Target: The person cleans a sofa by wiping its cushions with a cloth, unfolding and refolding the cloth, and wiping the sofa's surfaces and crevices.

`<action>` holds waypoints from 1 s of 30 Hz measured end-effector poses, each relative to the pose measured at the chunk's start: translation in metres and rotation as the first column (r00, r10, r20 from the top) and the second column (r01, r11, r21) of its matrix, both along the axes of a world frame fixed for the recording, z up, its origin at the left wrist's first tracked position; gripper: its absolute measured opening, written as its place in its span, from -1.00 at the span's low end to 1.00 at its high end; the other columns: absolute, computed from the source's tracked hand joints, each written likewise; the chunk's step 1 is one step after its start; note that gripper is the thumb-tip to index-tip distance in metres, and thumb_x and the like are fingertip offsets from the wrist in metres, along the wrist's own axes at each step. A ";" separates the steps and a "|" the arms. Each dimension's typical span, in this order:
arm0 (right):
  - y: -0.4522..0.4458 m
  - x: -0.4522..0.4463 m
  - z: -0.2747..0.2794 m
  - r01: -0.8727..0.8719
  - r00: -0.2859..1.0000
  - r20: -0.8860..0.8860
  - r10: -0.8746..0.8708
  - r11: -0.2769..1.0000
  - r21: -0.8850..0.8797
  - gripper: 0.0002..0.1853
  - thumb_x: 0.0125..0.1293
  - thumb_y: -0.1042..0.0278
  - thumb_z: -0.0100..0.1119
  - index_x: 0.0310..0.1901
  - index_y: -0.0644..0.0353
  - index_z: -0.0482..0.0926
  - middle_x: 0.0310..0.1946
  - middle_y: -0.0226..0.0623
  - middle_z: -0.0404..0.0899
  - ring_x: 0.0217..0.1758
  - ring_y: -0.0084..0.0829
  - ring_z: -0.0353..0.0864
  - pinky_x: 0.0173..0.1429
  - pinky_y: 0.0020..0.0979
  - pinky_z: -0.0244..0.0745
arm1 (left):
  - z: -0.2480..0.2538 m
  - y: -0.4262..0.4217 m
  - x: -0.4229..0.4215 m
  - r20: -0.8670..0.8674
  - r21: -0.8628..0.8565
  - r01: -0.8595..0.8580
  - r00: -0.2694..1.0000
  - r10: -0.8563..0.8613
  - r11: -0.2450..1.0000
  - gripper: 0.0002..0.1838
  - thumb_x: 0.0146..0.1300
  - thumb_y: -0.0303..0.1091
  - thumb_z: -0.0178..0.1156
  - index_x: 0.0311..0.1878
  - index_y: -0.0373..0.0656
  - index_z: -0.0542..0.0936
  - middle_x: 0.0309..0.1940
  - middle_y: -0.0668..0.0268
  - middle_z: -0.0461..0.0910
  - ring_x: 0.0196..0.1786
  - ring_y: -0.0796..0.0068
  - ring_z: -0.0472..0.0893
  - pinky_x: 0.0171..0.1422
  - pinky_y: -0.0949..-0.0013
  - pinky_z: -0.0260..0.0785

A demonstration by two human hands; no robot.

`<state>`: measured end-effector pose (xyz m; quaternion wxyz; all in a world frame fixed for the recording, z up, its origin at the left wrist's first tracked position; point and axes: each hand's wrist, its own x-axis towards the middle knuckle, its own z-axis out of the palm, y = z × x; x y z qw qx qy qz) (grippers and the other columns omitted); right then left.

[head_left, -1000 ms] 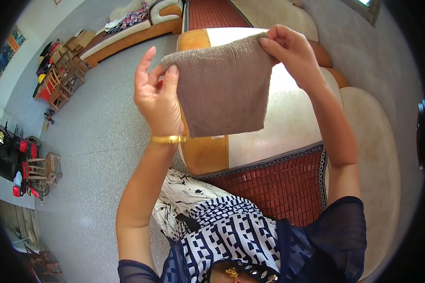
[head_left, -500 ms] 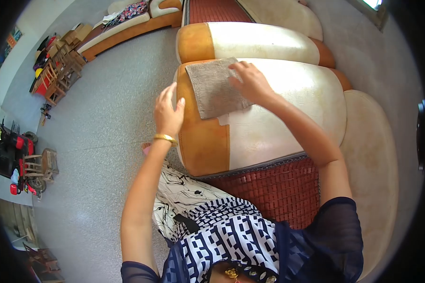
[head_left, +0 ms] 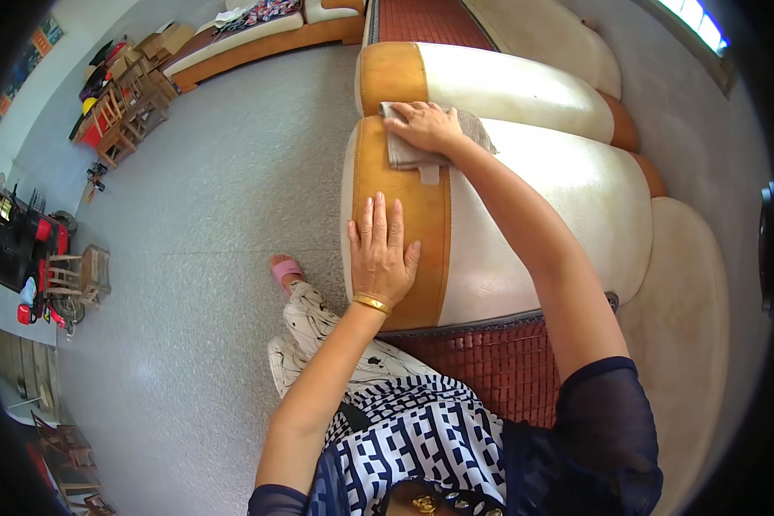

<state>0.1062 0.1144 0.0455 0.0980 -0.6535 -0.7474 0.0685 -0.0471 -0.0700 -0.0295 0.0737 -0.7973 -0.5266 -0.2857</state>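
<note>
At left, the left hand lies palm down on the armrest's tan band, its fingers extended, slightly apart and holding nothing; set there, it seems well placed to steady the person's lean. Farther off and to the right, the cloth lies at the armrest's far left corner, reaching from the tan band onto the pale part. The right hand rests on top of it, fingers stretched over the cloth and a little bent; whether they pinch a fold cannot be told. Light, even palm pressure would probably keep the cloth flat and stop its edges bunching.

A pale patch by the cloth's near edge is hard to identify. The right hand hides the cloth's middle; the right arm covers some of the armrest and of the mat.
</note>
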 end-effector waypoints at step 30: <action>-0.155 -0.023 -0.024 -0.546 0.837 0.223 0.499 0.778 0.311 -0.37 0.28 -0.12 0.03 0.36 -0.18 0.28 0.41 -0.26 0.12 0.52 -0.10 -0.07 0.45 0.19 -0.13 | -0.053 -0.037 -0.026 0.370 0.039 -0.062 0.928 0.043 0.997 -0.33 0.39 -0.05 -0.15 0.44 -0.29 0.11 0.41 -0.20 0.03 0.42 -0.21 0.11 0.39 -0.19 -0.03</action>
